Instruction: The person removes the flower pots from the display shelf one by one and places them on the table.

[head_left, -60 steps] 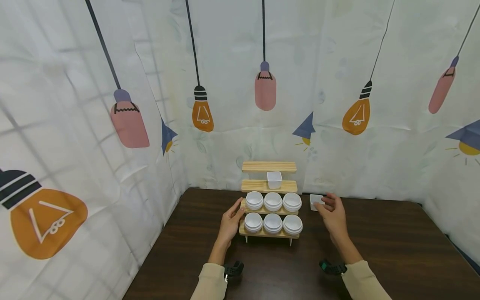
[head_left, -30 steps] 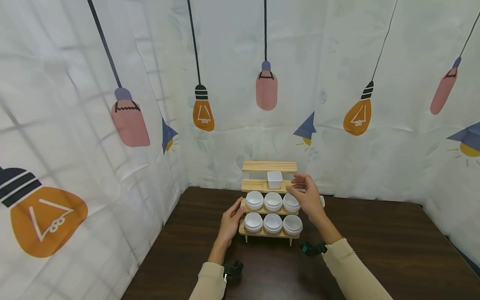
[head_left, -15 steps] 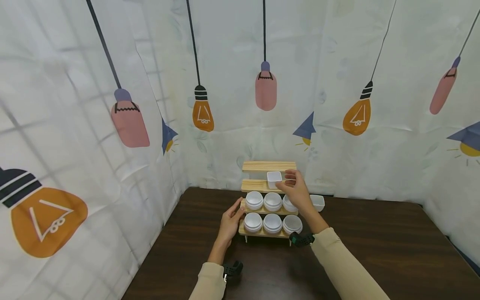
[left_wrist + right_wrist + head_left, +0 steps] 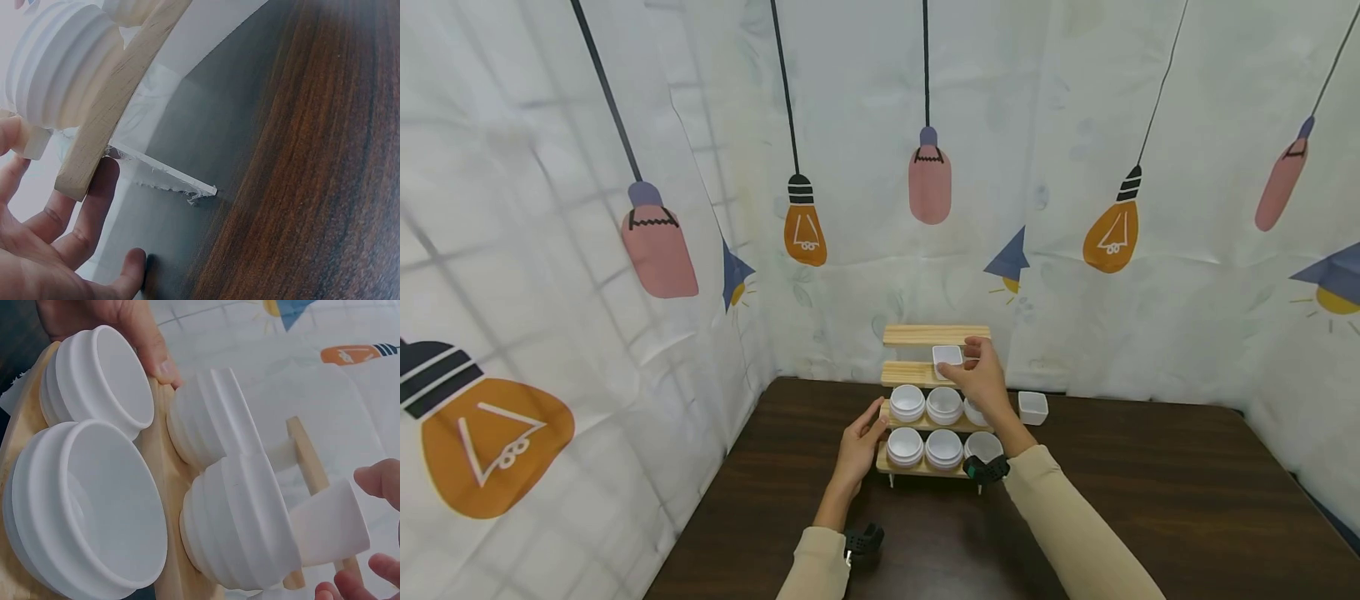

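Observation:
My left hand (image 4: 856,450) holds the left end of a tiered wooden display rack (image 4: 934,335). In the left wrist view, its fingers (image 4: 94,206) lie against the board's end and underside. My right hand (image 4: 981,379) reaches over the rack to a small square white cup (image 4: 945,353) standing on the third tier. Thumb and fingers are spread on either side of the cup in the right wrist view, the thumb (image 4: 378,478) close to its rim. Round ribbed white bowls (image 4: 905,446) fill the two lower tiers; my right hand and wrist partly cover the right-hand ones.
A second square white cup (image 4: 1033,407) stands on the dark wooden table (image 4: 1157,492), right of the rack. A white curtain (image 4: 850,308) printed with lamps hangs behind and to the left. The rack's top tier sits just in front of it.
My right hand has moved left from the square cup on the table, across the rack, to the square cup on the third tier. The left hand has kept its place.

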A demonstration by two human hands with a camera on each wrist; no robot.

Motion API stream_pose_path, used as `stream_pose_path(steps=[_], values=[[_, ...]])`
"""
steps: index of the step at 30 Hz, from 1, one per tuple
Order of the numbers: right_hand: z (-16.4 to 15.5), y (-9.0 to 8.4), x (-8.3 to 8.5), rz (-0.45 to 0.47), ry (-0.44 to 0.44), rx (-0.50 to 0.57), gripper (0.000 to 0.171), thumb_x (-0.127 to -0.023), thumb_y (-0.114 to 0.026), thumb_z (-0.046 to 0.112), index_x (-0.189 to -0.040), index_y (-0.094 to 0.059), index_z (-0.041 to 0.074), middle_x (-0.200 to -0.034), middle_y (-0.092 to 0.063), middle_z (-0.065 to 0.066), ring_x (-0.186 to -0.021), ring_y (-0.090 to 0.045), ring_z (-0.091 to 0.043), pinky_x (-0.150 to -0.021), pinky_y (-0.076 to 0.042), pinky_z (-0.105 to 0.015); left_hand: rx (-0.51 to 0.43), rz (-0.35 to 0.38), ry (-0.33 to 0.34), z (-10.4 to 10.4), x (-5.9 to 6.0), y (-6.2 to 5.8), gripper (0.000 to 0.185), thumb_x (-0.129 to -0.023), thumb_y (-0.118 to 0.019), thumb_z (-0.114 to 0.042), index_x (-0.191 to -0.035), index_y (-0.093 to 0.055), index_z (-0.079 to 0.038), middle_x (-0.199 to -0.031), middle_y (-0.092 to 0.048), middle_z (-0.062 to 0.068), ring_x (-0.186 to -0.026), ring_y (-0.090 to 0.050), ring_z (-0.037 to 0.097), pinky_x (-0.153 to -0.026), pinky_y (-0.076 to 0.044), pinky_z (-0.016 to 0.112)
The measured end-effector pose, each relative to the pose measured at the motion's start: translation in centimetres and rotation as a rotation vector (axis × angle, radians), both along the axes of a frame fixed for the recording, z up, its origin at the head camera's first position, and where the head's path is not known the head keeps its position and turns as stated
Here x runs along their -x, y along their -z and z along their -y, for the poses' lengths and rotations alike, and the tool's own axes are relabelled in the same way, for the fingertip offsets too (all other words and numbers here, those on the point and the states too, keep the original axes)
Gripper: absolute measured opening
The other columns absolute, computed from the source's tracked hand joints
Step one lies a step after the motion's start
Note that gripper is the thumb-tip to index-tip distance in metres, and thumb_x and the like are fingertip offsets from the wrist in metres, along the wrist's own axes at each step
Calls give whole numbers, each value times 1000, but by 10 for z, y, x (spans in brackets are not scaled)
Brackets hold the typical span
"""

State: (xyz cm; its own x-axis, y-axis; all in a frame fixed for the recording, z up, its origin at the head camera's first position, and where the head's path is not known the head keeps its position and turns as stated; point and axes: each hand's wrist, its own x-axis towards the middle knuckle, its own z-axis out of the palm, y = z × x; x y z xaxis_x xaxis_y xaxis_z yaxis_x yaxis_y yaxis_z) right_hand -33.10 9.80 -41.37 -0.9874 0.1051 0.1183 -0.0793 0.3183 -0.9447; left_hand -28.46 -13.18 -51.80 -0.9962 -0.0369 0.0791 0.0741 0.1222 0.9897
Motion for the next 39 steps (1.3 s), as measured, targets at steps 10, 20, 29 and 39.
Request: stream_pose_path(steps=[10, 20, 29, 39], values=[[9, 4, 1, -45, 6, -53, 76, -83, -85, 26, -146, -45, 10, -137, -55, -19, -119, -54, -35, -99, -48, -50, 13, 1, 3, 3, -21, -30, 48, -106, -58, -21, -152, -51, -10, -138, -62, 23, -92, -65, 13, -90, -54, 38], [8, 2, 1, -44, 20, -71, 77, -84, -85, 27, -146, -44, 9, -137, -56, -22, -121, -55, -36, -100, -47, -51, 16, 17, -12, 3, 0, 0, 50, -105, -60, -33, -152, -51, -24, -123, -69, 15, -92, -64, 12, -83, -50, 32], [4, -1, -1, -30, 42, -80, 77, -85, -84, 28, -147, -43, 8, -138, -55, -22, -123, -54, -38, -100, -47, -52, 4, 5, 7, -2, 3, 1, 50, -103, -62, -35, -151, -53, -25, -112, -68, 18, -91, -64, 15, -81, -49, 30], [11, 1, -2, -28, 68, -95, 73, -83, -85, 30, -142, -47, 8, -135, -57, -21, -121, -56, -37, -98, -48, -50, 11, 29, -8, 0, 0, 2, 51, -104, -61, -33, -152, -51, -21, -110, -69, 14, -88, -62, 9, -79, -47, 28]])
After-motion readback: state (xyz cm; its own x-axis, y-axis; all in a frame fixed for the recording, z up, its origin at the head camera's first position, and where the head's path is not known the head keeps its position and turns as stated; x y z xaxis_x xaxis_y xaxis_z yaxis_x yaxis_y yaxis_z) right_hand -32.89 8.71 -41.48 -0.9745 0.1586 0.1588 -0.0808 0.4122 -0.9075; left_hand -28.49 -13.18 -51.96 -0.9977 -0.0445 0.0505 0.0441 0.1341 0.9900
